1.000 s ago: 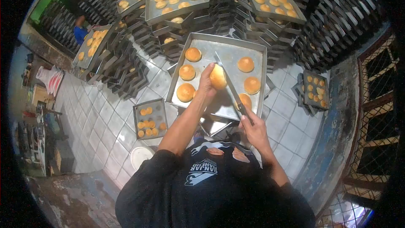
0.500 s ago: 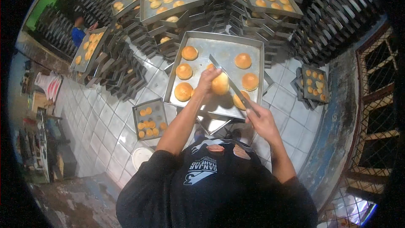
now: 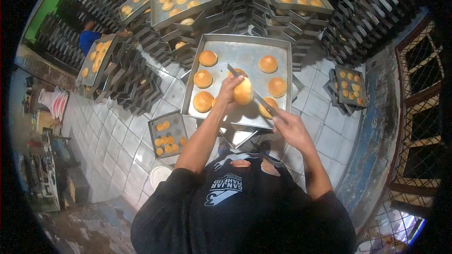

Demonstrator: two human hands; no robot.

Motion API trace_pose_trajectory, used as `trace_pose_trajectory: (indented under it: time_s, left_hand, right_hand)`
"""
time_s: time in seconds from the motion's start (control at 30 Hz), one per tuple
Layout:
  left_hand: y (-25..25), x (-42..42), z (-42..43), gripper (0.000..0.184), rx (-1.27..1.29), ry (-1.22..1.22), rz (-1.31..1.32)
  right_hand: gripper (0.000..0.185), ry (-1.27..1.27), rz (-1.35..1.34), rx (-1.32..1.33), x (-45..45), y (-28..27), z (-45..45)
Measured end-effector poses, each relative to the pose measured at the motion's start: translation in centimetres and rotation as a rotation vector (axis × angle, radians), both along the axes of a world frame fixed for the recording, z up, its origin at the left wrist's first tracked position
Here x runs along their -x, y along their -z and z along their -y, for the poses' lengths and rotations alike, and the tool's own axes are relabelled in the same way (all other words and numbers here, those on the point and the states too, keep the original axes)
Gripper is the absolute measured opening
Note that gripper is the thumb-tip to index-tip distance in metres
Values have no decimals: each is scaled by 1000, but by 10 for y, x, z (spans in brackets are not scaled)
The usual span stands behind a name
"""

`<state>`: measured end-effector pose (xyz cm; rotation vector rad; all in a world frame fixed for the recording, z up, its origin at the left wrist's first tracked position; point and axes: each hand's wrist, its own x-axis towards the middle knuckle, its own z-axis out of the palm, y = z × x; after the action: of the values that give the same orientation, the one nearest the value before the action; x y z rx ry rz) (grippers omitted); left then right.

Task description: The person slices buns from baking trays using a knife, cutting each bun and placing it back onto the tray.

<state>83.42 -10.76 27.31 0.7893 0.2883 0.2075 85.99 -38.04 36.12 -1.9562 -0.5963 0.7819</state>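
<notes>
My left hand (image 3: 230, 92) is closed around a round golden bun (image 3: 243, 92), held above a metal baking tray (image 3: 192, 89). A long-bladed knife (image 3: 263, 104) is gripped by its handle in my right hand (image 3: 293, 129). Its blade slants up and to the left behind the held bun; whether it cuts into the bun I cannot tell. Several more buns lie in the tray, in a column at the left (image 3: 203, 79) and another at the right (image 3: 277, 86). One bun behind the blade is partly hidden.
Stacked trays of buns (image 3: 186, 0) rise beyond mine, with another stack at the right (image 3: 348, 84). A low tray of buns (image 3: 168, 134) and a white bucket (image 3: 160, 176) stand on the tiled floor at left. A person in blue (image 3: 87, 40) is at the far left.
The held bun and the knife have shifted slightly; less of the blade shows past the bun now. The person in blue has stretched an arm over a tray.
</notes>
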Motion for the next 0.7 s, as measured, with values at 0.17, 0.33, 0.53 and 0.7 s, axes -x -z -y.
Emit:
trace_pose_trajectory:
  time_s: [0.17, 0.33, 0.53, 0.7]
  left_hand:
    - [19, -20, 2, 32, -9, -21, 24]
    - [-3, -4, -13, 26, 4, -115, -9]
    - [21, -14, 8, 27, 71, -19, -37]
    - [9, -16, -1, 26, 87, -109, -27]
  right_hand:
    - [48, 31, 13, -78, -6, 7, -19]
    - [47, 18, -54, -31, 18, 10, 19]
    - [47, 18, 17, -56, -2, 21, -18]
    - [47, 23, -11, -75, 6, 32, -2]
